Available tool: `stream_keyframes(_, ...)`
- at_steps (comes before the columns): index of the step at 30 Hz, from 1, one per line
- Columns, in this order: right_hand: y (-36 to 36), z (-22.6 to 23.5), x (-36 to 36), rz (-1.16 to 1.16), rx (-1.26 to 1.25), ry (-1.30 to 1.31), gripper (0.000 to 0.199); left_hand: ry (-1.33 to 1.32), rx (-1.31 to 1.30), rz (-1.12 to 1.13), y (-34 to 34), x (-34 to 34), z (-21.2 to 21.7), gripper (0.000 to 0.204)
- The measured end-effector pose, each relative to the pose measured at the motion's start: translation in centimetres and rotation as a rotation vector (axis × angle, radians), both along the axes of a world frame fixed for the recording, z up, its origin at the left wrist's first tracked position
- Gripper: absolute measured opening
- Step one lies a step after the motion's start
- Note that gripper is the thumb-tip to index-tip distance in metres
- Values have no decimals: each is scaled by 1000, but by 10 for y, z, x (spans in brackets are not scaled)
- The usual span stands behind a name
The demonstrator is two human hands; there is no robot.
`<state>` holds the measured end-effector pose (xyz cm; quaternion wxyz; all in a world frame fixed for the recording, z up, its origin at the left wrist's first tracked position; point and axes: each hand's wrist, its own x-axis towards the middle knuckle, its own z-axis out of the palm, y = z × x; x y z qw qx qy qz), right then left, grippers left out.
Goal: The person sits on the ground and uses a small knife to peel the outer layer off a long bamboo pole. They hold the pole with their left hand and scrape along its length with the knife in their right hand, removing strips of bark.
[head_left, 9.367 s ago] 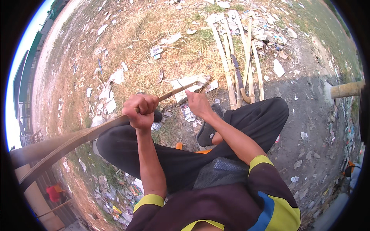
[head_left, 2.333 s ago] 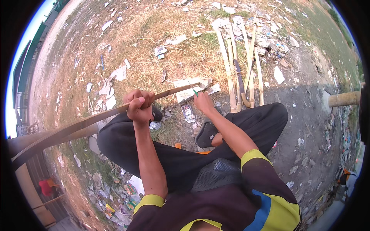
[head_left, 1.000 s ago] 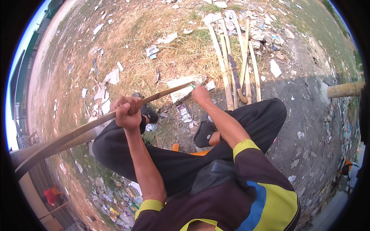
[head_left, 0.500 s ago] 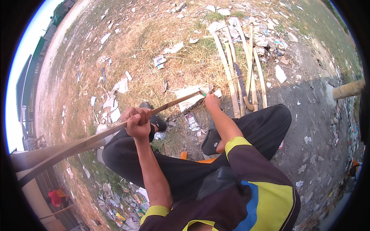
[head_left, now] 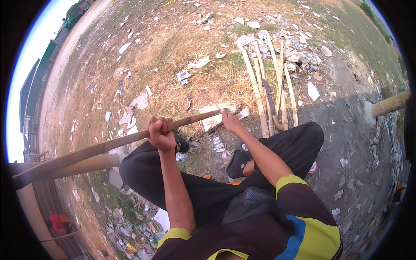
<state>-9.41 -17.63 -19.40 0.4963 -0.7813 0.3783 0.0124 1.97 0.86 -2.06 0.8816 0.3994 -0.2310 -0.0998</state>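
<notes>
A long, slightly bent bamboo strip (head_left: 108, 144) slants across me from the lower left up to the middle. My left hand (head_left: 161, 133) is closed around it in a fist, above my left knee. At the strip's far end, my right hand (head_left: 232, 122) is closed with its fingertips against the tip. Whatever lies inside those fingers is hidden. Below the tip, a pale flat slab (head_left: 211, 125) rests on the ground between my feet.
Several split bamboo strips (head_left: 253, 84) lie side by side ahead on the right, with a dark, hook-handled blade (head_left: 269, 99) on them. Thick bamboo poles stick in at the left (head_left: 97, 162) and right (head_left: 390, 104). Paper scraps and dry grass litter the ground.
My left hand has shifted slightly right along with the strip. My right hand has moved a little left and down onto the strip's tip, and the green thing at its fingers no longer shows.
</notes>
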Motion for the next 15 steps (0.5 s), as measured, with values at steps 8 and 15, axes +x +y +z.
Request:
stream_keyframes(8, 75, 82, 7, 137, -70, -189, 72, 0, 37, 45, 5, -7, 3, 31)
stream_keyframes(15, 71, 84, 2, 131, -182, -156, 69, 6, 30, 17, 6, -3, 2, 32)
